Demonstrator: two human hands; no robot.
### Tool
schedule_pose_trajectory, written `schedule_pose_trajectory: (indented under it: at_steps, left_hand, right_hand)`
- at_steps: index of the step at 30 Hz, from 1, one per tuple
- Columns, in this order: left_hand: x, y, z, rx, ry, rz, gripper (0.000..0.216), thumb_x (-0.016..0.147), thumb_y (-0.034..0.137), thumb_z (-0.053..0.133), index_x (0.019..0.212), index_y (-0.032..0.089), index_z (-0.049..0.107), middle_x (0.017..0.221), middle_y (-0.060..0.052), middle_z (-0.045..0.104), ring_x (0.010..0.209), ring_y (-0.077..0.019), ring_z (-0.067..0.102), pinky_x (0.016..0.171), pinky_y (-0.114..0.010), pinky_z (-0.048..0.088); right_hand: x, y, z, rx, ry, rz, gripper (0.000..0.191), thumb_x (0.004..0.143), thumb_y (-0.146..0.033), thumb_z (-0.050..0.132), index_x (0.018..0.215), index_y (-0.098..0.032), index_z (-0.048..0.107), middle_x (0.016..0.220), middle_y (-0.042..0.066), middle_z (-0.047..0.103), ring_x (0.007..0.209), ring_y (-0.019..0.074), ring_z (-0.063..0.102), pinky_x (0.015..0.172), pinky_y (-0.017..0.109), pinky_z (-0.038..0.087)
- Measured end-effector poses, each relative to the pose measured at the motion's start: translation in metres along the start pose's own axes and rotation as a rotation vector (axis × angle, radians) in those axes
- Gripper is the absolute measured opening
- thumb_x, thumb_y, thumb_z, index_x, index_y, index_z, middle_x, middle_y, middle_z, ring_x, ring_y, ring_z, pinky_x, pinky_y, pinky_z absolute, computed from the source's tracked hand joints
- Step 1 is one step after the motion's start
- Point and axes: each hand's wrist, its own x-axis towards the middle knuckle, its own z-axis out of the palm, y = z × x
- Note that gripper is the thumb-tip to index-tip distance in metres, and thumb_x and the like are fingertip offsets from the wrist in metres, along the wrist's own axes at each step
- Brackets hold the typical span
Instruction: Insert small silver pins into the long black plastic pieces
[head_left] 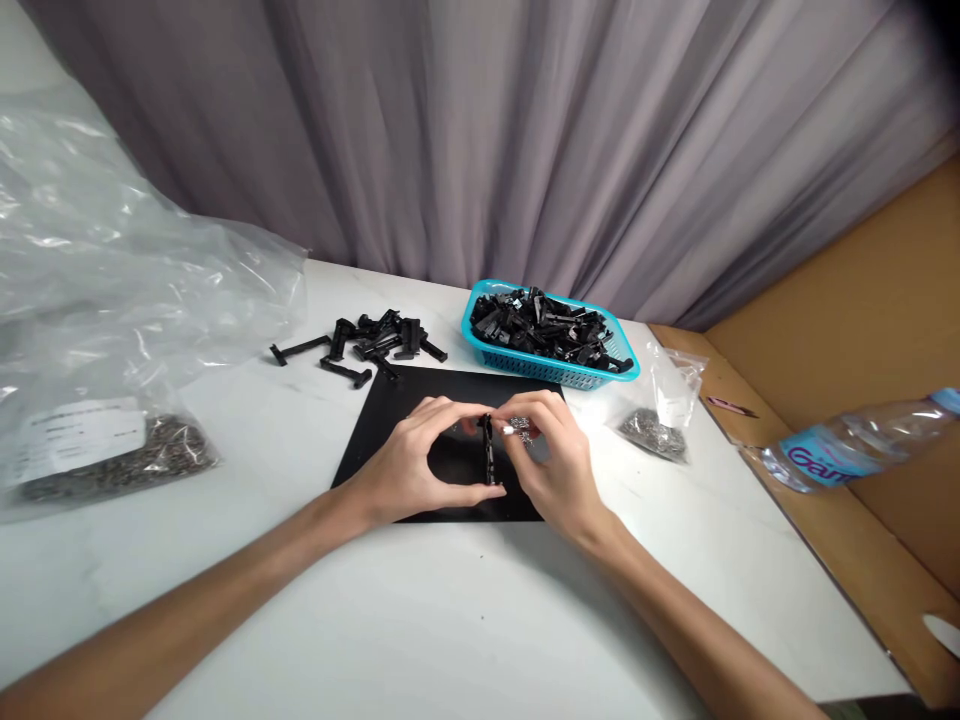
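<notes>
Over a black mat (390,440) on the white table, both my hands meet around a small black plastic part (488,450) held upright. My left hand (420,455) pinches it between thumb and fingers. My right hand (551,455) has its fingers closed at the part's right side, close to a small heap of tiny metal pieces (520,428) on the mat. Whether the right fingers hold one of those pieces is hidden.
A turquoise basket (551,372) full of black parts stands behind the mat. A loose pile of black parts (375,342) lies at the back left. Large clear bags (112,330) fill the left; a small bag of metal pieces (660,425) and a water bottle (847,450) lie right, by cardboard (862,330).
</notes>
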Motion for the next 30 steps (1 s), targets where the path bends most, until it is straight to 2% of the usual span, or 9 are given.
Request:
schedule_pose_trajectory:
  at_steps: [3, 10, 17, 22, 30]
  left_hand:
    - [0.000, 0.000, 0.000, -0.004, 0.010, 0.007, 0.064, 0.072, 0.043, 0.089, 0.126, 0.023, 0.061, 0.099, -0.004, 0.069, 0.095, -0.0236, 0.065, 0.089, -0.039, 0.056]
    - [-0.002, 0.000, 0.001, 0.001, 0.016, 0.021, 0.064, 0.073, 0.041, 0.089, 0.127, 0.023, 0.060, 0.101, -0.004, 0.070, 0.097, -0.0234, 0.066, 0.091, -0.039, 0.057]
    - [-0.002, -0.002, 0.002, -0.014, 0.013, 0.032, 0.065, 0.074, 0.040, 0.089, 0.130, 0.024, 0.059, 0.104, -0.004, 0.070, 0.097, -0.0231, 0.067, 0.091, -0.039, 0.057]
    - [-0.003, -0.002, 0.003, -0.030, 0.021, 0.044, 0.065, 0.074, 0.037, 0.089, 0.130, 0.023, 0.059, 0.104, -0.004, 0.070, 0.097, -0.0221, 0.068, 0.090, -0.036, 0.058]
    - [-0.003, -0.003, 0.001, -0.040, 0.013, 0.031, 0.067, 0.073, 0.039, 0.090, 0.130, 0.022, 0.059, 0.104, -0.004, 0.070, 0.097, -0.0212, 0.070, 0.091, -0.035, 0.059]
  right_hand:
    - [-0.002, 0.000, 0.001, -0.015, 0.015, -0.025, 0.023, 0.094, -0.007, 0.054, 0.104, -0.024, 0.064, 0.103, 0.006, 0.066, 0.096, 0.0207, 0.062, 0.077, 0.036, 0.055]
    - [-0.001, -0.004, 0.004, -0.010, 0.041, 0.010, 0.016, 0.095, -0.011, 0.055, 0.100, -0.025, 0.064, 0.099, 0.006, 0.066, 0.092, 0.0213, 0.062, 0.071, 0.035, 0.055]
    - [-0.005, -0.002, 0.004, -0.143, 0.051, -0.092, 0.021, 0.096, -0.010, 0.055, 0.103, -0.027, 0.066, 0.102, 0.007, 0.067, 0.093, 0.0232, 0.064, 0.077, 0.040, 0.057]
    - [-0.007, 0.003, 0.006, -0.133, 0.065, -0.125, 0.024, 0.098, -0.008, 0.054, 0.103, -0.026, 0.069, 0.104, 0.008, 0.067, 0.090, 0.0218, 0.066, 0.075, 0.038, 0.058]
    - [0.003, -0.005, -0.006, 0.012, -0.012, -0.006, 0.018, 0.098, -0.015, 0.062, 0.103, -0.027, 0.075, 0.101, 0.005, 0.071, 0.091, 0.0208, 0.065, 0.081, 0.040, 0.053]
